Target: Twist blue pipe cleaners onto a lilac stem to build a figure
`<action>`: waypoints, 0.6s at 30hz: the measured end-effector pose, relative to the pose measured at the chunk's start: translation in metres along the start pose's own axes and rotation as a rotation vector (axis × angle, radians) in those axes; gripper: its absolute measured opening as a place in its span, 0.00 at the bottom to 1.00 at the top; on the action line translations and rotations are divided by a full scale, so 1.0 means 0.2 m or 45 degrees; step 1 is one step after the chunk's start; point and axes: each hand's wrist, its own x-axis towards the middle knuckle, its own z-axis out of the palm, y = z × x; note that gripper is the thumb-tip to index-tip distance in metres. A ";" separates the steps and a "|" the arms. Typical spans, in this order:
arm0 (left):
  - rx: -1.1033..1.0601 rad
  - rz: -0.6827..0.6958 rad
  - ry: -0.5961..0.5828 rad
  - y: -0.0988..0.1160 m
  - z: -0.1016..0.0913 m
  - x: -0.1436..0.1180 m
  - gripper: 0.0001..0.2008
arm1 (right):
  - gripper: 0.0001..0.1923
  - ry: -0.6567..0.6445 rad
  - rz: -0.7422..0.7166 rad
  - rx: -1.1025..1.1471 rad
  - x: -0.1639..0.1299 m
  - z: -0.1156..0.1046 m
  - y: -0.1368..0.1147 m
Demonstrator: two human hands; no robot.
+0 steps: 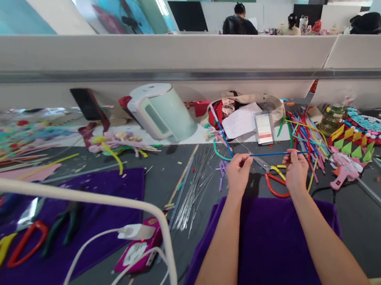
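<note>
My left hand [237, 173] and my right hand [296, 170] hold a thin blue pipe cleaner [270, 154] stretched level between them, each hand pinching one end. They hover over the dark table just beyond a purple cloth [268, 246]. Directly under the blue stick lie scissors with red and yellow handles [274, 181]. A bundle of thin metal wires [194, 186] lies to the left of my left hand. A heap of colourful pipe cleaners [307, 136] lies just beyond my right hand.
A pale green kettle [161, 111] stands at the back. A pink glue gun [343, 169] and a green-and-red craft piece [355, 135] lie right. On the left lie a purple cloth [94, 203] with pliers [63, 224], a pink power strip [139, 250] and a white cable [75, 197]. People sit beyond the partition.
</note>
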 end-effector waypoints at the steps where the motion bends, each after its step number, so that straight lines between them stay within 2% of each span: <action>1: -0.043 -0.010 -0.038 0.01 0.00 0.00 0.08 | 0.13 0.006 0.045 0.035 0.02 -0.02 0.01; 5: -0.155 -0.064 -0.195 0.08 0.01 -0.03 0.09 | 0.13 0.040 0.173 0.111 0.08 -0.07 0.02; 10: -0.316 -0.127 -0.317 0.16 0.01 -0.05 0.09 | 0.09 0.052 0.292 0.221 0.10 -0.10 0.03; 15: -0.450 -0.146 -0.389 0.20 0.02 -0.08 0.10 | 0.07 0.025 0.354 0.253 0.13 -0.11 0.05; 18: -0.424 -0.100 -0.370 0.20 0.03 -0.08 0.10 | 0.08 -0.006 0.361 0.218 0.13 -0.12 0.05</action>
